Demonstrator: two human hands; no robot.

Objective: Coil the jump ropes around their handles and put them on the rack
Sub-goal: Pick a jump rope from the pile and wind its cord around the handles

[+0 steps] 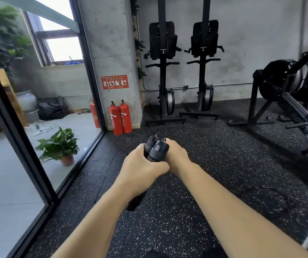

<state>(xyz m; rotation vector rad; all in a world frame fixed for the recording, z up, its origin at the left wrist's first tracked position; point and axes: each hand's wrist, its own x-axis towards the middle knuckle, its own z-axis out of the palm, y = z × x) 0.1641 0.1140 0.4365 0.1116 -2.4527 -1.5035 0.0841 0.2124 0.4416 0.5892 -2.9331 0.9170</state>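
Two black jump rope handles (pixel 156 148) are held side by side in front of me, their capped ends pointing away. My left hand (pixel 143 164) wraps around them from the left and my right hand (pixel 177 155) grips them from the right. The lower ends of the handles poke out below my left wrist. A thin black rope (pixel 272 198) lies in a loose loop on the speckled rubber floor at the lower right; whether it joins these handles I cannot tell. No rack is clearly in view.
Two red fire extinguishers (pixel 120 118) stand by a concrete pillar ahead. Two upright black rowing machines (pixel 184 71) lean at the back wall, another machine (pixel 289 101) sits right. A glass wall (pixel 37 127) runs along the left, with a potted plant (pixel 61 146) behind it.
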